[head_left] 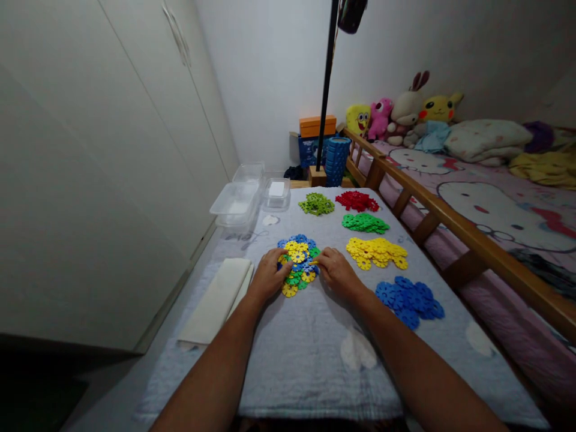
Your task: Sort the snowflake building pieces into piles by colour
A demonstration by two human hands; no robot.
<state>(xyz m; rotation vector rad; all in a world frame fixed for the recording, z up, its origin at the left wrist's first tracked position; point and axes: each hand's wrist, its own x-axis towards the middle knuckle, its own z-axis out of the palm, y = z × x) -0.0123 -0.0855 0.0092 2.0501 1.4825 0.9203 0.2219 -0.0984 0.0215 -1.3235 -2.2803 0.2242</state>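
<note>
A cluster of blue, yellow and green plastic snowflake discs (297,257) lies at the middle of the cloth-covered table. My left hand (270,273) curls around its left edge, thumb and fingers closed on discs there; whether they are linked together I cannot tell. At the right edge, my right hand (335,270) pinches a yellow snowflake disc (315,261), seen mostly edge-on. Just right of that hand is a heap of yellow discs (375,252), with blue discs (410,300) nearer me. Farther back are heaps of green discs (364,223), red pieces (357,201) and lime-green pieces (317,204).
A folded cream cloth (218,300) lies left of my left forearm. Clear plastic containers (236,201) stand at the table's back left, beside a small lidded box (276,192). A black pole (324,96) rises behind the table. A wooden bed rail (418,204) borders the right side.
</note>
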